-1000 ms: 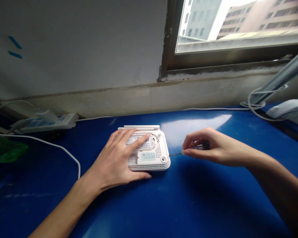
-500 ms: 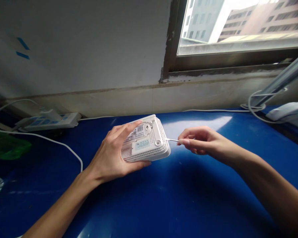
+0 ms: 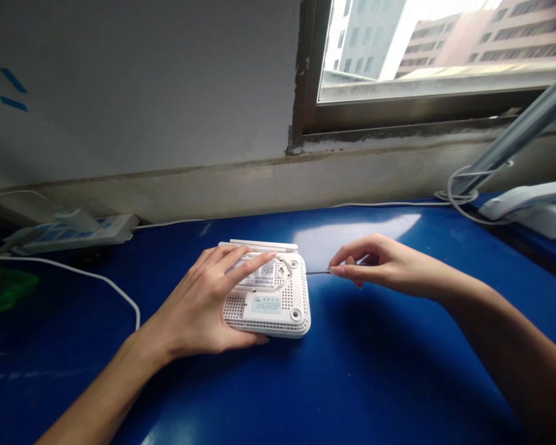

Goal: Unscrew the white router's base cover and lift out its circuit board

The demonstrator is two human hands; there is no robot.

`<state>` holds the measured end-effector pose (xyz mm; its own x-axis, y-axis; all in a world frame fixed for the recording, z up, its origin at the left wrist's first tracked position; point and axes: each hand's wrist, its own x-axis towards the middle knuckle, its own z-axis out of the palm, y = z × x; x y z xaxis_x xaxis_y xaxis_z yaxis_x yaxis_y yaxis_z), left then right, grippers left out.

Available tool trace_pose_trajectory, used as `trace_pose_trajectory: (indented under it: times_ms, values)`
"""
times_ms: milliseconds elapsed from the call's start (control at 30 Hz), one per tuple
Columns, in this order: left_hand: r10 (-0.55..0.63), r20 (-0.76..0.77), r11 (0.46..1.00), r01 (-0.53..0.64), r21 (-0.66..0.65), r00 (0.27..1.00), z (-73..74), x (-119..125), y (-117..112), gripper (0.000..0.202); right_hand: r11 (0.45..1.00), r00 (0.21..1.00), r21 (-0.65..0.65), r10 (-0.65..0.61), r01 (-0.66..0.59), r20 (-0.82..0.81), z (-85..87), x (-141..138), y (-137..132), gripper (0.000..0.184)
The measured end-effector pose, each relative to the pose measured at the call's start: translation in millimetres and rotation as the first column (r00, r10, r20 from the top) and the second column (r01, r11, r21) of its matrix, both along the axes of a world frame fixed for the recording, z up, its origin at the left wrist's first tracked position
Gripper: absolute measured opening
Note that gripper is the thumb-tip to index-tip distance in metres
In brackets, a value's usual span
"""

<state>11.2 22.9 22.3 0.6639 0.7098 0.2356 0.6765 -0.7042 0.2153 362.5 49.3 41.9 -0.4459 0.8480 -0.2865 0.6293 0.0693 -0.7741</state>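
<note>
On a blue desk [image 3: 375, 371], a power strip [image 3: 69, 235] sits beyond and left of a white router [image 3: 282, 315] lying upside down. The left hand [image 3: 194, 315] rests on the router, fingers [image 3: 254, 262] spread across its underside. To its right, the right hand [image 3: 380, 262] pinches a thin metal pin [image 3: 317, 272], tip just beside the casing.

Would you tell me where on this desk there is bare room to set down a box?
The blue desk is freest in front of the white router, between both forearms. It is crowded at the router, under the left hand, and beside it, where the right hand holds a thin pin.
</note>
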Motion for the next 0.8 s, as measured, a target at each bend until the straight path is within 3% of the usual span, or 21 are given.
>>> trace_pose_trajectory:
  times_ms: [300, 467, 533, 600, 667, 800]
  values:
    - [0.022, 0.039, 1.000, -0.022, -0.007, 0.999, -4.5, 5.1, 0.0, 0.116, 0.998, 0.998, 0.053, -0.029, 0.026, 0.061, 3.4, -4.3, -2.1, 0.038]
    - [0.192, 0.073, 0.981, -0.190, -0.026, 0.979, -4.0, 14.3, -2.5, 0.116, 0.995, 0.997, 0.084, -0.049, 0.045, 0.056, 1.3, -4.3, -0.1, 0.039]
    - [0.170, 0.035, 0.983, -0.166, -0.084, 0.985, 1.5, 7.0, -1.5, 0.116, 0.993, 0.998, 0.105, -0.053, 0.048, 0.046, 0.6, -4.6, 0.5, 0.042]
    - [0.093, -0.048, 0.982, -0.099, -0.159, 0.995, 7.5, -3.5, 0.4, 0.107, 0.991, 0.998, 0.124, -0.057, 0.053, 0.027, 0.8, -5.1, 0.1, 0.047]
    - [0.087, -0.055, 0.978, -0.095, -0.187, 0.995, 10.7, -9.9, 1.5, 0.099, 0.989, 0.998, 0.133, -0.068, 0.067, -0.002, 1.6, -6.0, -1.0, 0.049]
    - [0.283, -0.063, 0.956, -0.287, -0.065, 0.957, 8.6, -1.6, -4.4, 0.098, 0.991, 0.997, 0.117, -0.058, 0.064, -0.052, 2.8, -10.9, -4.1, 0.046]
